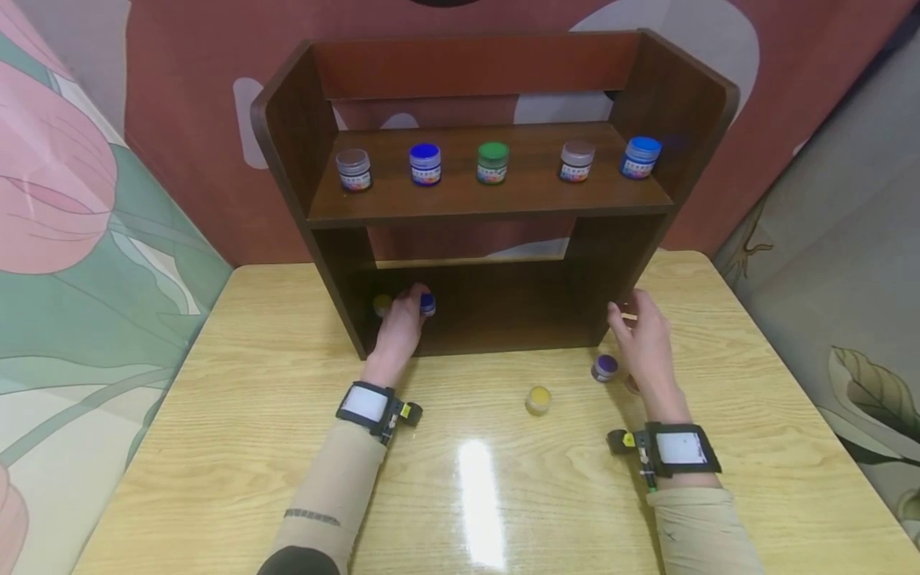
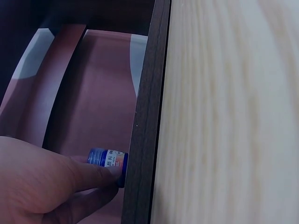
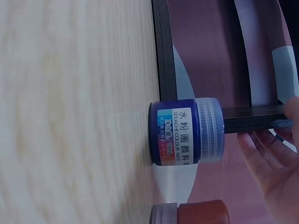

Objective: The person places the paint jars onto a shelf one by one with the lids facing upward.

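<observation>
With thumb and fingers my left hand (image 1: 402, 323) pinches a small blue paint jar (image 2: 103, 157) at the lower shelf board, near the left side panel. A yellow-topped jar (image 1: 382, 304) stands just left of it, partly covered by the hand. My right hand (image 1: 645, 339) grips the front edge of the shelf's right side panel (image 3: 254, 122), thumb on one face and fingers on the other. Below that hand a purple paint jar (image 3: 173, 133) stands on the table. Next to it is a red-brown jar (image 3: 203, 213), mostly hidden by the right hand in the head view.
The dark brown two-tier shelf (image 1: 489, 209) stands at the back of the wooden table (image 1: 251, 447). Its upper board carries a row of several jars, among them a green one (image 1: 493, 163). Another yellow jar (image 1: 538, 400) stands on the table in front.
</observation>
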A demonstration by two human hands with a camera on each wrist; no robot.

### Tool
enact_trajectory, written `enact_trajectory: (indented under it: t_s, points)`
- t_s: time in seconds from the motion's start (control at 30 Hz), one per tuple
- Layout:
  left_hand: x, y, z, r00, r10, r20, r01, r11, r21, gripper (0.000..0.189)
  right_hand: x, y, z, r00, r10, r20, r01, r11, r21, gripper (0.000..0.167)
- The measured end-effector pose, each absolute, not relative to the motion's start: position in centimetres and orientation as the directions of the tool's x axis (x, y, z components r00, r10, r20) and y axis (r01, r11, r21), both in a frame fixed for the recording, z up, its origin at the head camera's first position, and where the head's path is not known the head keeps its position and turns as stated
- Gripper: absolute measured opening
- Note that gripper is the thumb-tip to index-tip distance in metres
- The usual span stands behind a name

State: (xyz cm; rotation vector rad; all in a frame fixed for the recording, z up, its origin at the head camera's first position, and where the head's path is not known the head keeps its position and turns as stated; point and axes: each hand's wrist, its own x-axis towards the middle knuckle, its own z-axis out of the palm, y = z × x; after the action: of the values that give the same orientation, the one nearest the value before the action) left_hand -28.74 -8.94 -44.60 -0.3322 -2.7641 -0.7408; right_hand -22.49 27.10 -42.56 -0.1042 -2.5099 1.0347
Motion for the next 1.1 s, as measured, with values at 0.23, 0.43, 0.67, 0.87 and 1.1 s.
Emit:
enact_trajectory:
  t_s: [0.23, 0.43, 0.67, 0.87, 1.1]
  points:
    - [-28.8, -9.0, -44.6, -0.938, 0.163, 0.305, 0.289, 0.853, 0.434, 0.034, -22.5, 27.1, -42.6, -0.908, 0.224, 0.353, -0.092, 0.717, -0.691, 0.04]
    - [-28.5, -9.1, -44.1, -0.94, 0.171, 0.294, 0.294, 0.842, 0.453, 0.037, -22.5, 27.2, -42.5, -0.911, 0.222, 0.348, -0.088, 0.719, -0.689, 0.04]
    - [-27.5, -9.3, -42.2, -0.933, 0.162, 0.323, 0.302, 0.838, 0.453, 0.038, -22.4, 27.2, -42.4, -0.916, 0.218, 0.337, -0.083, 0.718, -0.691, 0.041]
    - [-25.8, -9.3, -38.8, -0.904, 0.144, 0.402, 0.329, 0.835, 0.441, 0.033, -22.3, 27.2, -42.3, -0.922, 0.208, 0.326, -0.085, 0.713, -0.696, 0.041]
    - [-24.4, -9.5, -36.2, -0.765, 0.073, 0.639, 0.414, 0.817, 0.401, 0.021, -22.2, 27.2, -42.0, -0.929, 0.206, 0.308, -0.075, 0.71, -0.7, 0.042]
